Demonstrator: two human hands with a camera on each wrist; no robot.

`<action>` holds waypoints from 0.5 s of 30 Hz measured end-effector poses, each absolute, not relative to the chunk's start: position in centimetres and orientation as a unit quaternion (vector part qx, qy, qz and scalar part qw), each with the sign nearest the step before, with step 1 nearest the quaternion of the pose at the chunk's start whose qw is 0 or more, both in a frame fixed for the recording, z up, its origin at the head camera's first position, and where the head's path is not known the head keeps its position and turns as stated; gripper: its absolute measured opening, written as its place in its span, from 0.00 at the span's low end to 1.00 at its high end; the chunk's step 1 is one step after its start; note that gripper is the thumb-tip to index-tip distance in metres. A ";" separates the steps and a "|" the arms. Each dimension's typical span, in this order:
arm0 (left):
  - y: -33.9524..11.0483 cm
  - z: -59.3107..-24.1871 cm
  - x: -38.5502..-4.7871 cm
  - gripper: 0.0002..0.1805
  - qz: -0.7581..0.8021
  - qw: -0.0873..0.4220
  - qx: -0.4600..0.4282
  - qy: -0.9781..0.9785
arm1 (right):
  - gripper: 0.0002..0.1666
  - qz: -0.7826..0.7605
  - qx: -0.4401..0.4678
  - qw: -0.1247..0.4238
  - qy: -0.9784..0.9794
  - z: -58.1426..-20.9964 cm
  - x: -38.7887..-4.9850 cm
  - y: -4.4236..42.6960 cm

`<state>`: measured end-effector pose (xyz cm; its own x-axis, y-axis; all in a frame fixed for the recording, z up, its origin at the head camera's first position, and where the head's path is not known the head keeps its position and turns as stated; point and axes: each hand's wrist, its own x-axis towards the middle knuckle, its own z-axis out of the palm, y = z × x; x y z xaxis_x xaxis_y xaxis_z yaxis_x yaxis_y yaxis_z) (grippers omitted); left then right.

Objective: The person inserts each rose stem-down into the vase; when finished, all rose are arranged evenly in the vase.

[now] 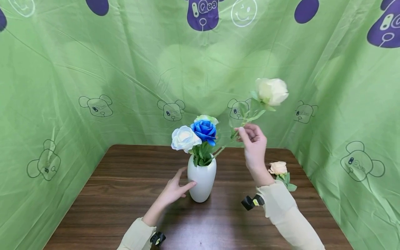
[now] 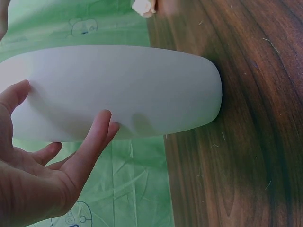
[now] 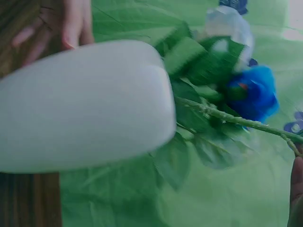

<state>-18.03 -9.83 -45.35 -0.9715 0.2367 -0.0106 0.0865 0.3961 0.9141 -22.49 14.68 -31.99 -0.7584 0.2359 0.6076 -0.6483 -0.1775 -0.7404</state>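
A white vase (image 1: 201, 184) stands upright on the table, holding a blue rose (image 1: 204, 130), a pale blue-white rose (image 1: 185, 138) and a partly hidden light green-white flower (image 1: 207, 119). Spread fairly straight, the fingers of my left hand (image 1: 173, 190) touch its left side; the left wrist view shows fingertips (image 2: 102, 118) against the smooth wall. My right hand (image 1: 254, 146) pinches the stem of a cream rose (image 1: 272, 91), tilted up to the right. In the right wrist view, that green stem (image 3: 227, 116) runs into the vase's mouth among leaves.
A peach rose (image 1: 278, 168) with green leaves lies on the wooden table (image 1: 125, 194), right of the vase and partly behind my right forearm. Green printed cloth (image 1: 131, 86) hangs along the back and both sides.
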 end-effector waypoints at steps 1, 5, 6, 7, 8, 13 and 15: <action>-9.8 -45.3 -18.0 0.42 0.542 0.069 0.097 0.832 | 0.08 0.740 0.179 0.286 -0.582 -32.3 -22.5 14.3; -9.8 -45.3 -18.0 0.42 0.542 0.069 0.098 0.832 | 0.11 0.719 0.161 0.244 -0.631 -33.6 -22.4 13.0; -9.8 -45.3 -18.0 0.42 0.541 0.068 0.098 0.833 | 0.11 0.714 0.153 0.232 -0.643 -34.0 -22.3 12.7; -9.8 -45.3 -17.9 0.42 0.540 0.068 0.098 0.833 | 0.11 0.710 0.147 0.222 -0.651 -34.2 -22.1 12.3; -9.8 -45.3 -17.9 0.42 0.539 0.068 0.098 0.834 | 0.10 0.706 0.143 0.213 -0.660 -34.4 -21.9 12.0; -9.7 -45.2 -17.9 0.42 0.538 0.069 0.096 0.834 | 0.07 0.688 0.130 0.190 -0.689 -35.1 -20.7 10.8; -9.7 -45.2 -18.0 0.42 0.538 0.070 0.096 0.834 | 0.07 0.674 0.126 0.193 -0.702 -35.2 -20.5 10.5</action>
<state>-17.97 -9.68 -45.16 -0.9718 0.2352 -0.0133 0.0848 0.4017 0.9118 -20.46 10.49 -35.20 -0.8940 0.0839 0.4402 -0.4365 0.0599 -0.8977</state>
